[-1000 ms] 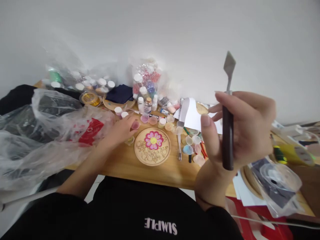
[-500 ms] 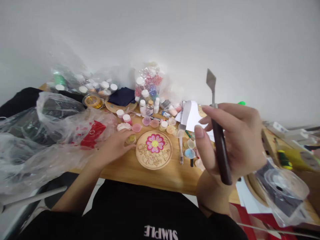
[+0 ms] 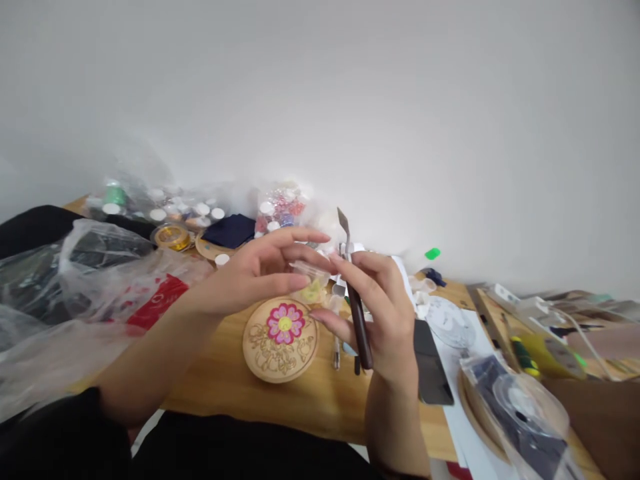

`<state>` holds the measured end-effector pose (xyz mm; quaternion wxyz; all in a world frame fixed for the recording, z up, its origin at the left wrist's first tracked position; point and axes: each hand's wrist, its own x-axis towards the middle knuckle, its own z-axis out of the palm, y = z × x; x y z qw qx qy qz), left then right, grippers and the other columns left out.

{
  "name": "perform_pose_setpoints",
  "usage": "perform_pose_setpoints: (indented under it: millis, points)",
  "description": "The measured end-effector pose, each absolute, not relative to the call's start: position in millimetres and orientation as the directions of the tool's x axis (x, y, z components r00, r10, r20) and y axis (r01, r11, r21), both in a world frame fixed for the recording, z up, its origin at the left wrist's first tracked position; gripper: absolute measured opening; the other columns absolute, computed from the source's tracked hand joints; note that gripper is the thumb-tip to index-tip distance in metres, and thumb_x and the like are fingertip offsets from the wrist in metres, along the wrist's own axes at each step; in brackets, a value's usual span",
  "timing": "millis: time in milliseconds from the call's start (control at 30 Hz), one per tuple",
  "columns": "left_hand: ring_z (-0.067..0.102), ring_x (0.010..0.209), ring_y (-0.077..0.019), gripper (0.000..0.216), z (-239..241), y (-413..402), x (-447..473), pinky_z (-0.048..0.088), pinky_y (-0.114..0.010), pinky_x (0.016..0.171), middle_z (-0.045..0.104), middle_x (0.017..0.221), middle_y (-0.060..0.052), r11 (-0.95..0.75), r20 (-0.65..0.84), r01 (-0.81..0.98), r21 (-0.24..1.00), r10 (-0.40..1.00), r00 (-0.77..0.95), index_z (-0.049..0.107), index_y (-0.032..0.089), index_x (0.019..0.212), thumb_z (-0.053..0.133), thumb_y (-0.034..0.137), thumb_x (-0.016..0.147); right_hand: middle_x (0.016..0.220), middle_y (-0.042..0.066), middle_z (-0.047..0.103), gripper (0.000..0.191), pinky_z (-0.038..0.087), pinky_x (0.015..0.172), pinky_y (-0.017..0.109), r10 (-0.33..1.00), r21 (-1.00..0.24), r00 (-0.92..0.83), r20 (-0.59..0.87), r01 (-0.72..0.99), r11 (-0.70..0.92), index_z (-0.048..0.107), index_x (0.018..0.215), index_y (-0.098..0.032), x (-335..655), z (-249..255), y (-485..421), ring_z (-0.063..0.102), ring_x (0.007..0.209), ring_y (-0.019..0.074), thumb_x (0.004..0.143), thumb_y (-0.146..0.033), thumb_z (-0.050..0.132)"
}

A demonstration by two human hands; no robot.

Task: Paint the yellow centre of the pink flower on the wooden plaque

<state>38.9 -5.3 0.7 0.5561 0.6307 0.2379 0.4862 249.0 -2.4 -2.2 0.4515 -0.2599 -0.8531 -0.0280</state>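
My left hand (image 3: 255, 277) is raised above the table and pinches a small clear cup of yellow paste (image 3: 311, 283) between thumb and fingers. My right hand (image 3: 380, 313) grips a palette knife (image 3: 356, 300) by its dark handle, blade pointing up, and its fingertips touch the cup's rim. Below both hands lies a round wooden disc (image 3: 280, 339) with a pink and yellow flower painted on carved lines.
Crumpled plastic bags (image 3: 85, 280) cover the table's left side. Small jars and bottles (image 3: 195, 213) crowd the back edge. A dark phone (image 3: 430, 363), white papers, a clear round container (image 3: 520, 407) and a yellow tool (image 3: 540, 350) lie to the right.
My left hand has lifted the yellow cup from the table. My right hand has dropped and moved left with the palette knife, meeting the cup. The view has tilted upward.
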Motion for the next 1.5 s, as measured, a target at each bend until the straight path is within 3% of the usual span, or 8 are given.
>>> perform_pose_setpoints:
  millis: [133, 300, 433, 533, 633, 1033, 1167, 1500]
  points:
    - [0.070, 0.091, -0.0136, 0.035, -2, -6, 55, 0.056, -0.019, 0.073, 0.072, 0.110, -0.003, -0.284, 0.375, -0.287, 0.915, 0.862, 0.341, 0.061, 0.025, 0.119, 0.070, 0.026, 0.086, 0.109, 0.007, 0.057, 0.044, 0.056, 0.077, 0.033, 0.417, -0.209, -0.436, 0.798, 0.449, 0.869, 0.057, 0.126, -0.023, 253, -1, -3, 0.059, 0.095, 0.0177, 0.084, -0.027, 0.069]
    - [0.067, 0.105, -0.0165, 0.041, -5, -9, 62, 0.057, -0.024, 0.082, 0.069, 0.114, -0.004, -0.500, 0.528, -0.171, 0.849, 0.792, 0.307, 0.057, 0.025, 0.124, 0.071, 0.033, 0.085, 0.103, 0.006, 0.058, 0.036, 0.057, 0.072, 0.032, 0.401, -0.234, -0.365, 0.840, 0.423, 0.875, 0.062, 0.118, -0.023, 254, 1, -3, 0.061, 0.091, 0.0170, 0.083, -0.025, 0.070]
    - [0.065, 0.109, -0.0173, 0.060, -11, -10, 61, 0.056, -0.025, 0.088, 0.065, 0.121, -0.004, -0.714, 0.675, 0.066, 0.697, 0.685, 0.275, 0.057, 0.029, 0.128, 0.082, 0.035, 0.073, 0.102, 0.005, 0.057, 0.038, 0.057, 0.066, 0.030, 0.438, -0.311, -0.345, 0.831, 0.365, 0.878, 0.063, 0.118, -0.023, 259, 4, -3, 0.060, 0.086, 0.0156, 0.082, -0.023, 0.072]
    - [0.066, 0.105, -0.0162, 0.048, -13, -11, 61, 0.055, -0.027, 0.090, 0.069, 0.116, -0.002, -0.796, 0.756, 0.298, 0.527, 0.599, 0.263, 0.058, 0.029, 0.126, 0.075, 0.029, 0.081, 0.103, 0.006, 0.058, 0.039, 0.057, 0.068, 0.031, 0.468, -0.360, -0.338, 0.816, 0.336, 0.870, 0.064, 0.118, -0.024, 262, 4, -3, 0.059, 0.088, 0.0162, 0.080, -0.023, 0.073]
    - [0.066, 0.106, -0.0143, 0.038, -14, -11, 60, 0.054, -0.026, 0.092, 0.070, 0.116, -0.003, -0.822, 0.795, 0.388, 0.417, 0.537, 0.282, 0.057, 0.025, 0.125, 0.066, 0.028, 0.089, 0.103, 0.005, 0.058, 0.039, 0.057, 0.068, 0.029, 0.460, -0.361, -0.344, 0.819, 0.317, 0.877, 0.065, 0.118, -0.023, 262, 3, -3, 0.059, 0.086, 0.0153, 0.079, -0.022, 0.074]
    - [0.066, 0.107, -0.0143, 0.036, -15, -9, 61, 0.052, -0.024, 0.093, 0.071, 0.114, -0.002, -0.838, 0.801, 0.344, 0.423, 0.524, 0.290, 0.057, 0.024, 0.124, 0.065, 0.026, 0.089, 0.098, 0.005, 0.059, 0.034, 0.057, 0.066, 0.031, 0.384, -0.256, -0.334, 0.861, 0.369, 0.894, 0.066, 0.118, -0.025, 260, 3, -4, 0.061, 0.085, 0.0162, 0.084, -0.027, 0.070]
    - [0.066, 0.106, -0.0132, 0.035, -16, -10, 63, 0.051, -0.022, 0.093, 0.071, 0.111, -0.004, -0.848, 0.818, 0.316, 0.425, 0.509, 0.268, 0.058, 0.019, 0.121, 0.067, 0.028, 0.088, 0.097, 0.006, 0.059, 0.033, 0.056, 0.066, 0.031, 0.379, -0.255, -0.328, 0.865, 0.362, 0.897, 0.067, 0.116, -0.022, 259, 5, -6, 0.061, 0.087, 0.0171, 0.083, -0.025, 0.071]
    - [0.066, 0.103, -0.0130, 0.035, -15, -11, 69, 0.052, -0.021, 0.090, 0.071, 0.110, -0.003, -0.858, 0.841, 0.365, 0.360, 0.468, 0.270, 0.057, 0.021, 0.124, 0.063, 0.030, 0.091, 0.102, 0.006, 0.058, 0.037, 0.056, 0.071, 0.036, 0.389, -0.284, -0.343, 0.855, 0.318, 0.905, 0.065, 0.116, -0.024, 262, 6, -3, 0.059, 0.090, 0.0193, 0.081, -0.030, 0.072]
